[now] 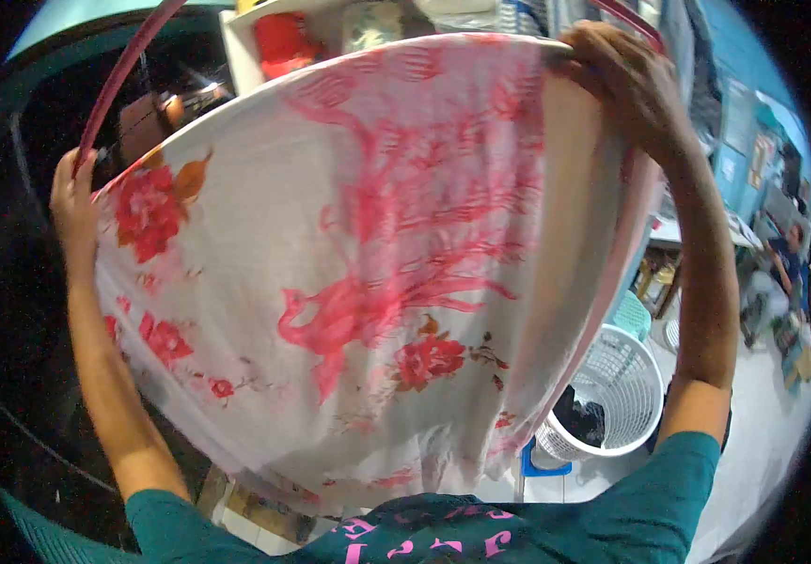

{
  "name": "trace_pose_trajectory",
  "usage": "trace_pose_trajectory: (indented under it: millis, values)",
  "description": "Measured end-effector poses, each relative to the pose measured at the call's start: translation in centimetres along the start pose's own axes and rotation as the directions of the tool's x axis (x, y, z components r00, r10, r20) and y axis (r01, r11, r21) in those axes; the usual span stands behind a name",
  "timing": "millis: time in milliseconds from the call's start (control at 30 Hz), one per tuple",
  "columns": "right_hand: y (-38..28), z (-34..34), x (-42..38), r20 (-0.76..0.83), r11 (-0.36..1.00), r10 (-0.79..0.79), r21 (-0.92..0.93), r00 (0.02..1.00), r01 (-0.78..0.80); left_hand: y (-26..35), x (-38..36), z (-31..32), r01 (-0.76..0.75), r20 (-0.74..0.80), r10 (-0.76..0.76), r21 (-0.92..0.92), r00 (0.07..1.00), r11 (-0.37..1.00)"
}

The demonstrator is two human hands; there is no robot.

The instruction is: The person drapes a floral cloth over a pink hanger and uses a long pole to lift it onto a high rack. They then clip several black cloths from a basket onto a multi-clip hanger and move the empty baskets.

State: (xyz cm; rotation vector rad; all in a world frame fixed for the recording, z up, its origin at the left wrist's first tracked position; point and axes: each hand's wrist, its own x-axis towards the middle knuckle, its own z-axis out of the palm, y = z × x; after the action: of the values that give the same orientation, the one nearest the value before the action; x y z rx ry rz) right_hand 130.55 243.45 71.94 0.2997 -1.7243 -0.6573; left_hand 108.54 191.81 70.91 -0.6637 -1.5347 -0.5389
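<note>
A large white cloth [245, 282] with pink and red flowers and a pink bird print hangs spread out in front of me, its top edge raised. My left hand [74, 202] grips its upper left corner, fingers closed, where a dark red strip rises. At the upper right, my right hand [617, 80] is closed over the cloth's top edge, with the fingertips partly hidden. The cloth droops between both hands and reaches down near my chest.
A white perforated basket [645, 376] with dark cloth inside stands on the floor at the right, near a blue stool [546, 462]. Behind the cloth is a shelf with a red item [283, 47]. A person [786, 258] sits far right.
</note>
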Motion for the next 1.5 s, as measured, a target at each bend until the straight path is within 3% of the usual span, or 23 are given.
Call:
trace_pose_trajectory:
  millis: [133, 200, 267, 333, 367, 400, 467, 600, 633, 733, 767, 800, 833, 967, 1033, 1067, 1100, 1133, 1200, 1267, 1400, 1467, 1500]
  values:
    - [-2.0, -1.4, -1.3, -0.027, 0.996, -0.094, 0.001, 0.995, 0.094, 0.4, -0.8, 0.0, 0.106, 0.023, -0.104, -0.096, 0.994, 0.99]
    - [-2.6, -2.0, -0.8, 0.034, 0.998, -0.058, -0.034, 0.998, 0.06, 2.4, -0.6, 0.0, -0.071, -0.177, 0.08, 0.058, 0.981, 0.996]
    - [-3.0, -2.8, -0.5, -0.075, 0.972, -0.023, -0.234, 0.997, 0.005, 6.3, 0.0, -0.4, -0.347, -0.333, 0.446, 0.315, 0.831, 0.883]
    - [-2.9, -2.4, 0.2, -0.103, 0.953, -0.104, -0.294, 0.989, 0.07, 10.3, -0.3, 1.1, -0.516, -0.194, 0.514, 0.043, 0.836, 0.855]
    - [-3.5, -2.5, 0.6, -0.09, 0.962, -0.079, -0.268, 0.993, 0.053, 11.4, -0.4, 2.2, -0.494, -0.049, 0.498, -0.249, 0.866, 0.833]
    - [-4.1, -2.7, 1.0, -0.077, 0.97, -0.052, -0.241, 0.996, 0.033, 12.1, -0.8, 2.5, -0.494, -0.051, 0.498, -0.252, 0.865, 0.832]
    - [-5.0, -3.3, 1.3, -0.007, 0.977, -0.001, -0.213, 1.0, 0.0, 13.4, -1.5, 3.1, 0.032, 0.214, 0.065, -0.421, 0.975, 0.907]
    - [-5.3, -4.9, 2.3, 0.109, 0.975, 0.032, -0.224, 0.993, -0.007, 12.7, -1.5, 2.9, 0.087, 0.247, 0.057, -0.535, 0.967, 0.841]
    - [-4.9, -4.7, 2.4, 0.06, 0.982, -0.012, -0.189, 0.998, 0.023, 11.9, -1.6, 3.7, 0.063, 0.11, 0.002, -0.587, 0.994, 0.807]
    - [-3.1, -4.6, 1.0, 0.077, 0.978, 0.033, -0.209, 0.996, -0.016, 2.6, -1.1, 2.5, -0.058, -0.253, -0.027, -0.322, 0.967, 0.945]
    - [-2.1, -4.7, 0.2, 0.071, 0.971, 0.064, -0.235, 0.995, -0.046, -1.0, -1.4, 0.7, -0.032, -0.33, 0.046, 0.045, 0.943, 0.998]
    - [-2.2, -4.7, 0.1, 0.073, 0.972, 0.062, -0.233, 0.995, -0.044, -4.2, -2.6, -0.3, 0.215, -0.338, -0.159, 0.134, 0.928, 0.967]
    - [-2.5, -5.4, 0.0, 0.079, 0.958, 0.094, -0.28, 0.992, -0.069, -11.2, -3.6, 0.0, 0.349, -0.22, -0.372, -0.136, 0.902, 0.927]
    - [-1.2, -5.1, 0.3, 0.027, 0.934, 0.055, -0.354, 0.998, -0.042, -5.1, -1.4, 0.0, 0.197, -0.375, -0.186, -0.008, 0.908, 0.98]
    - [-1.8, -4.9, 0.9, 0.01, 0.929, 0.041, -0.367, 0.999, -0.034, 3.9, 0.7, -0.4, -0.118, -0.407, 0.156, 0.118, 0.9, 0.986]
    - [-2.3, -4.5, 2.1, 0.049, 0.936, 0.048, -0.35, 0.998, -0.028, 5.6, 2.0, -0.4, -0.332, -0.336, 0.347, 0.102, 0.876, 0.938]
    - [-2.5, -4.3, 2.7, 0.086, 0.943, 0.052, -0.333, 0.995, -0.021, 7.3, 2.5, 0.4, -0.408, -0.286, 0.371, -0.078, 0.883, 0.91]
    - [-2.5, -4.1, 2.9, 0.086, 0.948, 0.041, -0.319, 0.995, -0.012, 6.3, 3.3, 1.6, -0.391, -0.231, 0.383, 0.01, 0.895, 0.92]
    - [-2.2, -4.2, 2.6, 0.093, 0.96, 0.062, -0.279, 0.994, -0.034, 4.7, 4.6, 2.9, -0.19, -0.087, 0.192, 0.034, 0.977, 0.981]
    - [-2.6, -4.0, 1.8, 0.129, 0.945, 0.124, -0.318, 0.984, -0.077, 3.7, 4.8, 4.3, 0.16, 0.386, 0.023, -0.434, 0.922, 0.887]
    - [-0.7, -3.9, -0.4, 0.12, 0.957, 0.11, -0.28, 0.987, -0.073, 6.0, 5.2, 4.6, 0.181, 0.45, 0.031, -0.421, 0.893, 0.889]
    - [0.4, -3.4, -1.8, 0.161, 0.963, 0.189, -0.225, 0.969, -0.151, 9.1, 5.5, 3.7, -0.175, 0.309, 0.255, -0.263, 0.917, 0.949]
    - [0.5, -2.9, -2.3, 0.164, 0.963, 0.189, -0.223, 0.968, -0.15, 8.3, 6.1, 4.9, -0.178, 0.292, 0.281, -0.333, 0.914, 0.926]
